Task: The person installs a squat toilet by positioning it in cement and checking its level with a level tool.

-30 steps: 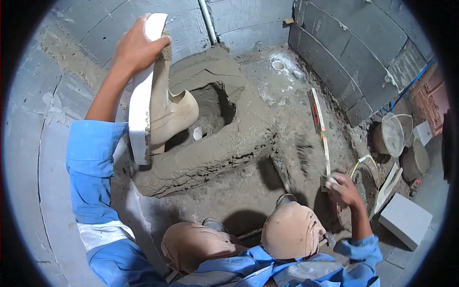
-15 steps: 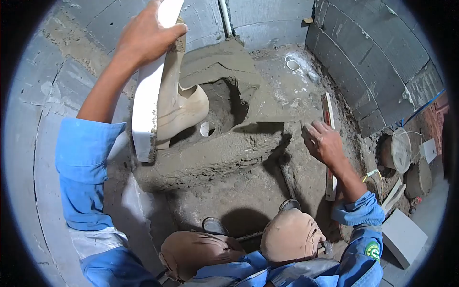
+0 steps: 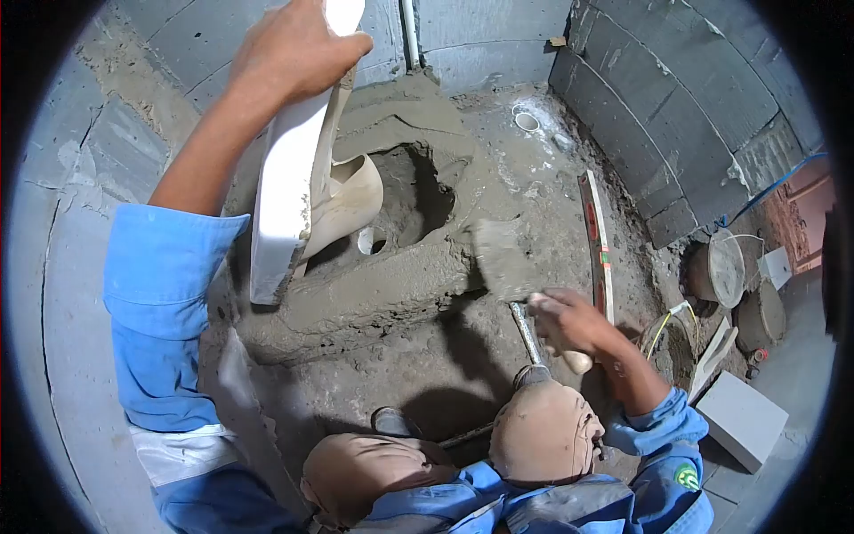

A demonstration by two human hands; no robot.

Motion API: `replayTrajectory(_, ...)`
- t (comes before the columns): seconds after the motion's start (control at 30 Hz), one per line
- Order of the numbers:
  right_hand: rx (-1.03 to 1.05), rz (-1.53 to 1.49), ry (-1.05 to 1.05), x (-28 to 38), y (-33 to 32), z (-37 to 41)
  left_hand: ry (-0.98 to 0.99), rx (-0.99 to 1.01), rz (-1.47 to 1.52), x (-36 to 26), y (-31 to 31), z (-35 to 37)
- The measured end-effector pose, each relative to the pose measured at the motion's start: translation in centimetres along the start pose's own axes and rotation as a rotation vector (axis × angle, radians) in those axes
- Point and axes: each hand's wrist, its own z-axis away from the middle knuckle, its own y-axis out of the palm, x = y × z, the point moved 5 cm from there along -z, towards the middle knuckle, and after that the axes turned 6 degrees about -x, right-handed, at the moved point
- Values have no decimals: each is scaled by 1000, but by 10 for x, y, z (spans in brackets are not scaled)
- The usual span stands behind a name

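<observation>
My left hand (image 3: 298,49) grips the upper end of a white ceramic squat toilet pan (image 3: 289,200), which is tipped up on its edge. Its beige curved outlet (image 3: 360,196) points right, over a hollow (image 3: 414,200) in wet grey mortar. A white drain pipe opening (image 3: 366,239) shows in that hollow. In my right hand (image 3: 574,322) is a trowel (image 3: 498,254) with a wooden handle. Its mortar-covered blade is blurred and lies over the right end of the mortar ridge (image 3: 391,289); contact cannot be made out.
A spirit level (image 3: 597,236) lies on the right floor. Beyond are a white pipe stub (image 3: 527,121) and an upright pipe (image 3: 410,36). A bucket (image 3: 719,271) and a grey block (image 3: 740,420) stand at right. Block walls (image 3: 676,107) enclose the corner.
My right hand has come down and nearer to me, and the trowel's blade now shows broadside. My left hand still holds the tilted pan. The whole view has shifted slightly.
</observation>
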Motion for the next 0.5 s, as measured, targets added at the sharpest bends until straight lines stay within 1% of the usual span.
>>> replayTrajectory(0.03,74,51,-7,6,15,0,-18,42,-1,-3,-3,0)
replayTrajectory(0.07,67,47,-5,10,26,-1,-34,86,-2,-5,-4,1)
replayTrajectory(0.13,223,385,-201,22,51,-1,-2,56,7,-5,-3,1)
replayTrajectory(0.17,216,383,-198,23,53,-4,20,27,7,-3,-3,1)
replayTrajectory(0.23,208,821,-496,32,60,-8,19,30,12,1,-3,-2)
replayTrajectory(0.3,212,847,-487,35,38,-14,17,34,13,4,-3,-2)
replayTrajectory(0.37,-14,756,-420,42,-4,-13,23,21,7,5,-2,-1)
replayTrajectory(0.43,-116,650,-181,34,-49,-12,66,10,-19,25,15,-12)
replayTrajectory(0.5,-286,589,-258,21,-94,0,117,3,-43,36,23,-16)
